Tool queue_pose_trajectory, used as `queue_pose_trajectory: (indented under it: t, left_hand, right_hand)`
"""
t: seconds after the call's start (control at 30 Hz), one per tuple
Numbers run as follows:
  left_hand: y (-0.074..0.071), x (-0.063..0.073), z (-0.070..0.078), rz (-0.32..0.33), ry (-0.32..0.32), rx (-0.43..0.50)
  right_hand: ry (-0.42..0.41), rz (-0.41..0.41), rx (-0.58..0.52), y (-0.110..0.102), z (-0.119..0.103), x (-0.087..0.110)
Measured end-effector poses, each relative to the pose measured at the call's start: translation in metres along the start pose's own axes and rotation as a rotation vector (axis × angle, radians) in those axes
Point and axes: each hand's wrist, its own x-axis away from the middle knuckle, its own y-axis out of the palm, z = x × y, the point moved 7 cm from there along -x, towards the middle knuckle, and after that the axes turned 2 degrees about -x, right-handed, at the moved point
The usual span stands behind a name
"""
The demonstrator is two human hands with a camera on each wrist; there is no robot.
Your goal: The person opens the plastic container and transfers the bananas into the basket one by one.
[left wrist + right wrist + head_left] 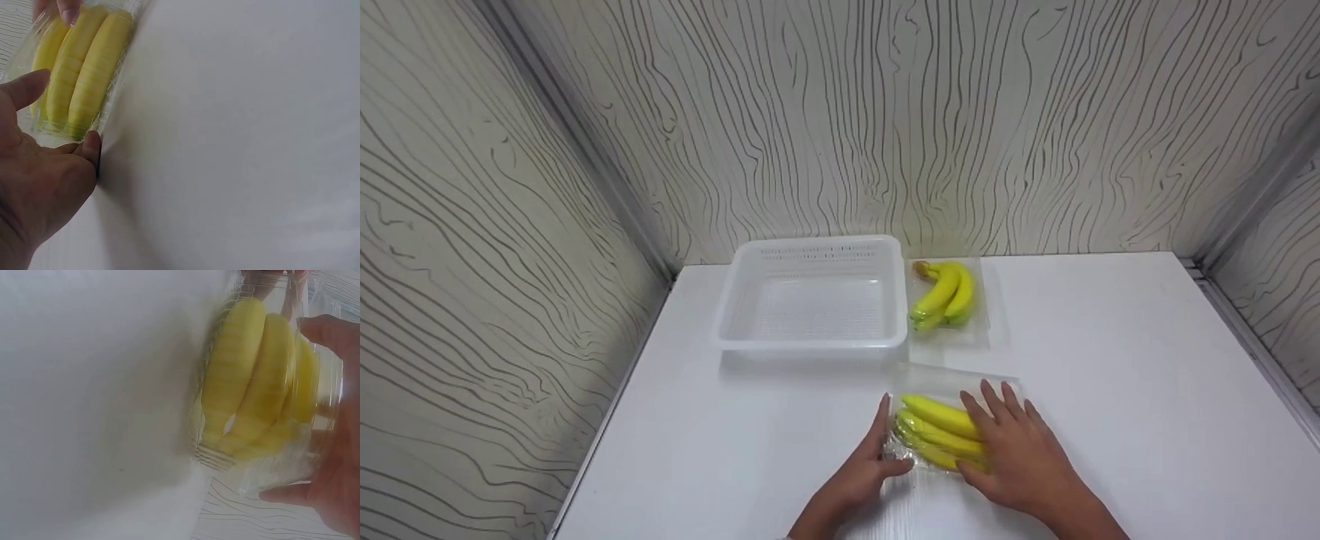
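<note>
A clear plastic box with several yellow bananas inside lies near the front of the table. My left hand is against the box's left end, its forefinger straight along the side and thumb by the near edge. In the left wrist view the thumb is beside the clear plastic and the little finger touches the bottom corner. Spread across the right part of the lid, my right hand touches the box with its fingers extended. It covers the right ends of the bananas.
A white plastic basket with perforated walls stands at the back left. Right beside it, a second clear package holds a bunch of bananas. The white table meets wood-patterned panels at the back.
</note>
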Motion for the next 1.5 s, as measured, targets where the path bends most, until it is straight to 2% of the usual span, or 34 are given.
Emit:
queue_pose_trajectory:
  t: [0.17,0.43,0.67,0.97,1.2,1.5]
  left_hand:
    - [0.001,-0.002,0.001,0.001,-0.018,0.006]
    - [0.000,-0.002,-0.002,0.017,-0.058,-0.007]
    - [0.001,-0.002,0.000,0.005,-0.021,0.026]
    - [0.001,-0.002,-0.002,-0.001,-0.017,0.070]
    - [0.002,-0.004,-0.005,-0.010,-0.025,0.067]
    - [0.002,-0.005,-0.004,-0.005,-0.005,0.068]
  right_hand:
    - [-0.030,0.015,-0.038,-0.005,0.004,0.002]
    - [-0.006,-0.069,-0.099,-0.003,0.012,0.005]
    - [0.028,-0.098,-0.089,-0.003,0.012,0.003]
    - [0.019,-0.069,-0.066,0.000,0.008,0.004]
    - [-0.036,0.010,-0.037,-0.001,0.005,0.006]
    - [-0.011,0.011,-0.039,0.002,0.007,0.004]
